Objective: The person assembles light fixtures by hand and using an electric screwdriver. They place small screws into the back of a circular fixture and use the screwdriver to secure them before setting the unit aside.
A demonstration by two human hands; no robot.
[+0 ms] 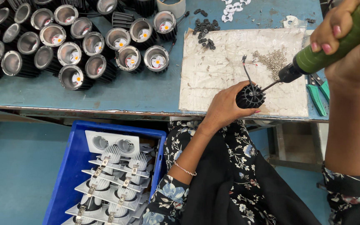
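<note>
My left hand (223, 106) grips a black finned lamp housing (250, 96) upright on a white worn mat (213, 71) near the bench's front edge. Thin wires (246, 68) stick up from the housing. My right hand (346, 37) holds a green electric screwdriver (326, 52) tilted down to the left, its bit tip touching the top of the housing. A heap of small silver screws (273, 61) lies on the mat just beyond the tip.
Many black round lamp housings with reflectors (92, 43) crowd the blue bench's (117, 89) left half. Small black clips (205, 29) and white parts (232, 7) lie at the back. Green-handled pliers (316, 96) rest at right. A blue crate (65, 175) of white fixtures stands below.
</note>
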